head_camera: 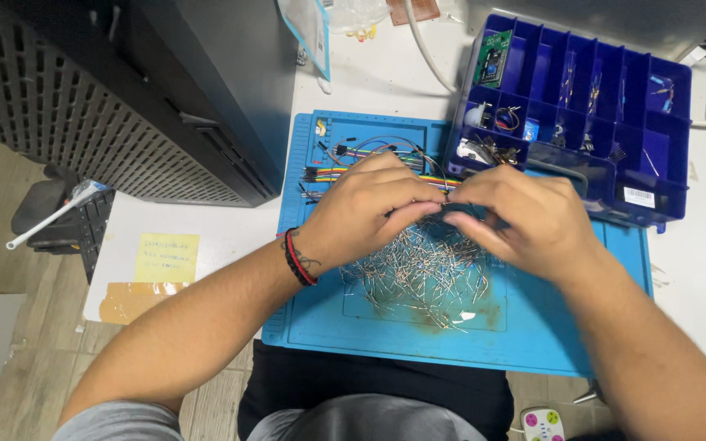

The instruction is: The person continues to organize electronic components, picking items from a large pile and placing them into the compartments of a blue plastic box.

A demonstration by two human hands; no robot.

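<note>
Resistor, a small leaded part, is pinched between both hands just above the pile of loose parts lying on the blue mat. Left hand is curled, fingertips closed on the part's left end; right hand is curled likewise, fingertips closed on the right end. Fingertips of the two hands are nearly touching. Step in hand is judged as sorting or checking: one piece has been lifted clear of the heap and is held up for inspection. Next move is judged to call for a fine pinch kept on thin wire leads and a short carry, likely toward the bin box at upper right. Long axis is judged to run left to right, roughly level, between the fingertips; body mostly hidden by fingers, so which way each end points cannot be told. Jumper wires lie at the mat's far edge, behind the hands.
</note>
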